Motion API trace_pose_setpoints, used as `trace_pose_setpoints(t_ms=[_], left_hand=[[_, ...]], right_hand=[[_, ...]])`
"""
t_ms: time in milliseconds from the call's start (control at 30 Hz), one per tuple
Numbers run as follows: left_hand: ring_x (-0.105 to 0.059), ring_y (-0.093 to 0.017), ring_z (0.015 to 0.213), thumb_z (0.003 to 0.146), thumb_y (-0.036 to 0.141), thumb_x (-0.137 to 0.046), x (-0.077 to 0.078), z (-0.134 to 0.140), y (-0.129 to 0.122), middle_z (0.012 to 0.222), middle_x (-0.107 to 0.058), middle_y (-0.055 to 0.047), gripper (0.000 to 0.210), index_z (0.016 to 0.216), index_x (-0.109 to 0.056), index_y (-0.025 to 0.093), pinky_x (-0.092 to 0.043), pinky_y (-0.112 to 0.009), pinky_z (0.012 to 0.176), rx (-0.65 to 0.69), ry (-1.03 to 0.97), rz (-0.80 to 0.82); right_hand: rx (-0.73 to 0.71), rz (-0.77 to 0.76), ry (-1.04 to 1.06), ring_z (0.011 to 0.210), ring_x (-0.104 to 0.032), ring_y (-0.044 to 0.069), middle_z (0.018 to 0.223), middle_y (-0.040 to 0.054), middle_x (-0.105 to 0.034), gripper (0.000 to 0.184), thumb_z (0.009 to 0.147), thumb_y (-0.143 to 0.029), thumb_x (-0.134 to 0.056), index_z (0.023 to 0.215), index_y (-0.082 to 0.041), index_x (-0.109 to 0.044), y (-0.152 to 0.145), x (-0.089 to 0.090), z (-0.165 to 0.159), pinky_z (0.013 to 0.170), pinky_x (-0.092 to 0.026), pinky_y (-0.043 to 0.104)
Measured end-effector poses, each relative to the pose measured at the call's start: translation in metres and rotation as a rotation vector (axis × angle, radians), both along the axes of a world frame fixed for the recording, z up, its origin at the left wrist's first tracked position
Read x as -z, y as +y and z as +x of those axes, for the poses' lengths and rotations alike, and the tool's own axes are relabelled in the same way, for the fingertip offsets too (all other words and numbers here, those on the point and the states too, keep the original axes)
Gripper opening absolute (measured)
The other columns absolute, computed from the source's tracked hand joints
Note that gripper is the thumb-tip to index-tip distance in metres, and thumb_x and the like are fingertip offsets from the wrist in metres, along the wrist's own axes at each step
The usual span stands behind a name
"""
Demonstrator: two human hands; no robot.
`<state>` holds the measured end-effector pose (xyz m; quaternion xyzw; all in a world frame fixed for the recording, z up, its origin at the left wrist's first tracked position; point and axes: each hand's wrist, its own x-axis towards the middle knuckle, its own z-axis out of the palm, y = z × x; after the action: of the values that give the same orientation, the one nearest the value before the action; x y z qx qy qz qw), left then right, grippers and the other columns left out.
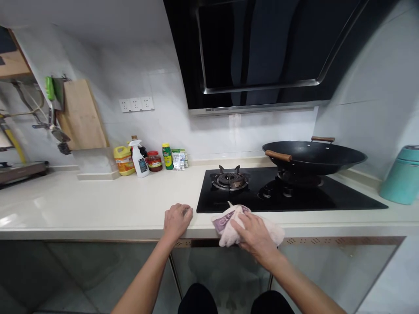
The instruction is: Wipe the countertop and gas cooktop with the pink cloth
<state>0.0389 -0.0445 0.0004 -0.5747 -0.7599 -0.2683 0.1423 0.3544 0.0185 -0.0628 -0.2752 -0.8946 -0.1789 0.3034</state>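
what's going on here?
A person stands at a kitchen counter, right hand on a bunched pink-and-purple cloth at the front edge, by the hob. The left hand rests on the counter, left of the hob, apart from the cloth. A wok sits over the right burner. Further left, a spray bottle stands near the wall among other containers.

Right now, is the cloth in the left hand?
No, the right hand holds the cloth, while the left hand rests on the counter near its front edge.
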Motion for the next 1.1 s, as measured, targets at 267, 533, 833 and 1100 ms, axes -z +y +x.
trace_pose_setpoints(t_ms=[267,533,833,1100], left_hand=[[-0.063,-0.026,0.112,0.095,0.036,-0.052,-0.003,0.009,0.0,0.109,-0.075,-0.006,0.028,0.1,-0.078,0.025,-0.041,-0.04,0.096,-0.009,0.031,-0.02],[-0.061,-0.027,0.105,0.094,0.038,-0.054,-0.005,0.019,0.001,0.104,-0.074,-0.007,0.029,0.098,-0.079,0.025,-0.041,-0.039,0.088,-0.021,0.091,-0.027],[-0.059,-0.028,0.104,0.093,0.042,-0.055,-0.01,0.023,0.0,0.104,-0.072,-0.008,0.03,0.098,-0.08,0.026,-0.04,-0.039,0.087,-0.01,0.112,-0.056],[-0.061,-0.025,0.104,0.096,0.041,-0.053,-0.01,0.015,-0.003,0.105,-0.074,-0.004,0.029,0.096,-0.079,0.029,-0.042,-0.036,0.088,0.002,0.064,-0.053]], right_hand=[[0.268,0.082,-0.033,0.136,-0.045,0.041,0.142,0.0173,-0.055,0.067,0.078,-0.027,-0.072,0.141,-0.024,-0.052,0.06,0.027,0.199,0.104,-0.04,0.055],[0.545,0.122,-0.019,0.123,-0.051,0.045,0.132,0.0252,-0.058,0.052,0.084,-0.037,-0.056,0.133,-0.02,-0.059,0.087,0.046,0.291,0.095,-0.039,0.057],[0.455,-0.092,0.015,0.131,-0.045,0.045,0.137,0.0192,-0.058,0.063,0.074,-0.033,-0.079,0.134,-0.022,-0.062,0.011,0.01,0.066,0.104,-0.036,0.059],[0.105,0.006,0.126,0.127,-0.054,0.039,0.119,0.0189,-0.066,0.033,0.092,-0.02,-0.059,0.124,-0.014,-0.066,-0.037,-0.001,-0.163,0.099,-0.042,0.055]])
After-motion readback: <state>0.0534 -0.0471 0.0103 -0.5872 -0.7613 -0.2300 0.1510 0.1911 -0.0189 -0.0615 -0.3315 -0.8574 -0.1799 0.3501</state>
